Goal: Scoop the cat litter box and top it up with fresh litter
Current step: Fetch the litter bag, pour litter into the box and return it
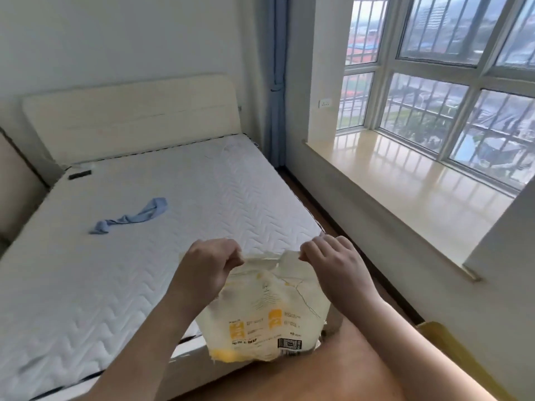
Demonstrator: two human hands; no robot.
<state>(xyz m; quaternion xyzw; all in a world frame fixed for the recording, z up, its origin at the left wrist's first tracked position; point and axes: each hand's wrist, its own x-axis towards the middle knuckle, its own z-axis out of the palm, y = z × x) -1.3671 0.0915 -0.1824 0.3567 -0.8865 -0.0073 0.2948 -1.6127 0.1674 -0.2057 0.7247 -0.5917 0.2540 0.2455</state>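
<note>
A pale yellow litter bag (269,319) with orange labels and a barcode hangs in front of me, over the corner of the bed. My left hand (208,264) pinches the left side of its top edge, fingers curled. The right side of that edge is pinched by my right hand (333,264). The strip of bag top between the two hands looks crumpled and partly torn. No litter box or scoop is in view.
A bare white quilted mattress (144,241) with a cream headboard (130,117) fills the left. A blue cloth (136,215) and a small black object (79,174) lie on it. A glossy window sill (405,180) runs along the right. A yellow edge (463,351) shows at lower right.
</note>
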